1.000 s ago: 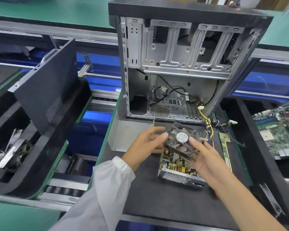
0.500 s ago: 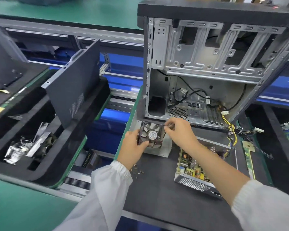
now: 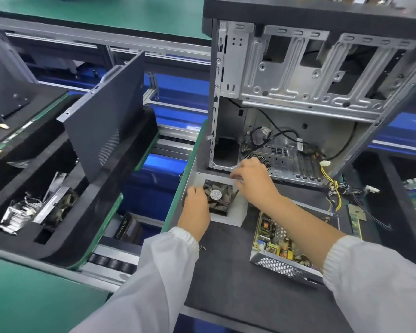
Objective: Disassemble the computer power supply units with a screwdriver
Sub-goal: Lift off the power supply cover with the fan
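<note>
Fan: a dark square cooling fan [image 3: 217, 197] with a round white hub label lay on the grey metal cover plate [image 3: 238, 212], just in front of the computer case [image 3: 298, 92].
Left hand: the left hand [image 3: 196, 207] gripped the fan's left edge, fingers curled round it, at the case's front left corner.
Right hand: the right hand [image 3: 252, 181] hovered over the fan's far right corner, close against the case's lower rail; its fingers were bent, and whether they pinched anything could not be told.
Power supply: the opened power supply unit [image 3: 281, 248], circuit board bare and mesh wall facing the viewer, sat on the dark mat [image 3: 226, 284] in front of the case, right of the fan.
Case: stood upright and open on the mat, with black cables and a yellow wire bundle [image 3: 332, 181] trailing out at its lower right.
Screws: a few small screws [image 3: 203, 248] lay on the mat in front of the case, beside the left sleeve.
Side panel: a dark panel [image 3: 106, 116] leaned upright in a black tray [image 3: 120, 188], well left of the case.
Tray contents: metal scrap [image 3: 34, 207] lay in that tray, further left of the case.
</note>
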